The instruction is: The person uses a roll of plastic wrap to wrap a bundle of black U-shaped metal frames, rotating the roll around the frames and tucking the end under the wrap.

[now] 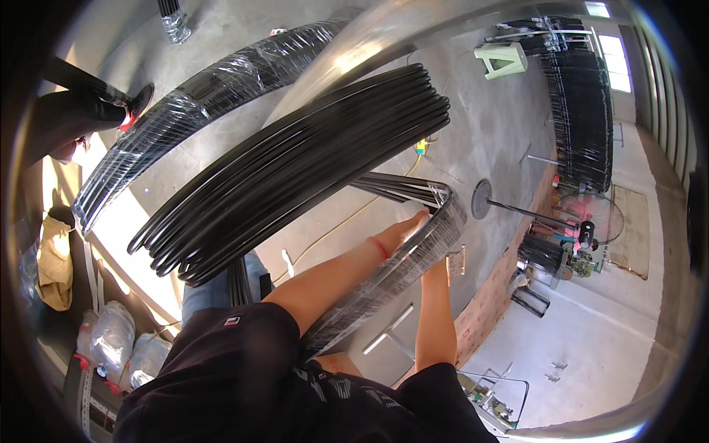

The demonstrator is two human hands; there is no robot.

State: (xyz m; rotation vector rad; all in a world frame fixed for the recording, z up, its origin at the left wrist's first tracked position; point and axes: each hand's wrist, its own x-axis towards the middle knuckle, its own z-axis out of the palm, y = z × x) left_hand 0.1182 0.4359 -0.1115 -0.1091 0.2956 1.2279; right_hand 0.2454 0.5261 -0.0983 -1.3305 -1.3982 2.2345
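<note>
A bundle of thin black hoops wrapped in clear film runs in front of me from my chest up to a bend. My left hand, with a red band at the wrist, lies with fingers stretched out on the bundle's upper bend. My right forearm rises to the bundle from the other side; my right hand is mostly hidden behind the film-wrapped hoops. A larger unwrapped stack of black hoops arcs just left of my hands. A second film-wrapped hoop bundle lies farther left.
A shiny curved metal surface arcs overhead. A pale plastic stool, a tall stack of black hoops and a standing fan are at the right. Another person's dark leg and shoe are at upper left, clear bags at lower left.
</note>
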